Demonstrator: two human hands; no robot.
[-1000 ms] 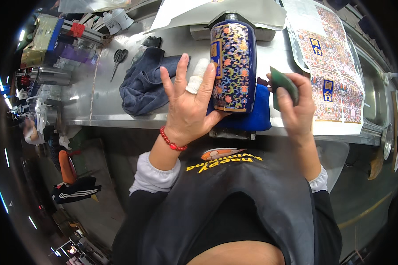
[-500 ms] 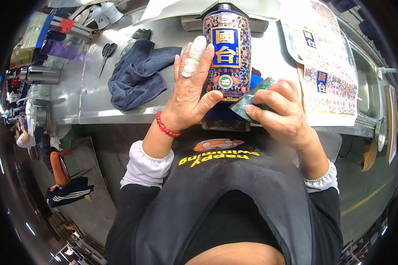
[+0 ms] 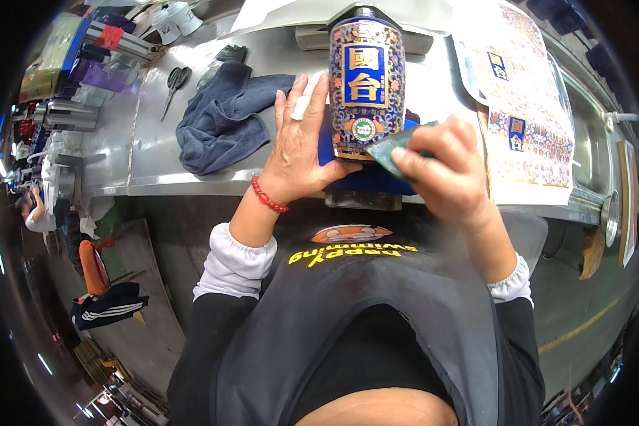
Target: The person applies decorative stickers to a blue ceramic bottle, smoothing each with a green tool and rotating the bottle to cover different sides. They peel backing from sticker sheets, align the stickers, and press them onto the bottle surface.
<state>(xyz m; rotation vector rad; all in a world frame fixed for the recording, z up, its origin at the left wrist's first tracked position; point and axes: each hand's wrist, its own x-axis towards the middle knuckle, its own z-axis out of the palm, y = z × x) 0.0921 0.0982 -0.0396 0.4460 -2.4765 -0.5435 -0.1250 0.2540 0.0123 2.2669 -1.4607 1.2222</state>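
A bottle point(image 3: 369, 117) covered in a dense blue, gold and red pattern lies on a blue pad point(image 3: 326, 145), its dark neck pointing away from me. Along its left side rests my left hand point(image 3: 298, 142), fingers stretched out and the thumb near the bottle's base. One of those fingers wears a white wrapping. My right hand point(image 3: 444, 167), blurred by motion, pinches a thin green scraper point(image 3: 390, 153). The scraper's edge meets the lower right part of the bottle's patterned face; whether it presses on it I cannot tell.
A dark blue cloth point(image 3: 224, 121) lies crumpled on the metal table point(image 3: 153, 153), with black scissors point(image 3: 174, 89) left of it. Printed pattern sheets point(image 3: 532, 156) lie at the right, beside a metal sink point(image 3: 593, 131). White tubs point(image 3: 174, 21) stand far left.
My left fingers have slid from the bottle's front to its left side. The bottle sits slightly farther right and looks a little turned. My right hand has tilted the scraper against its lower edge.
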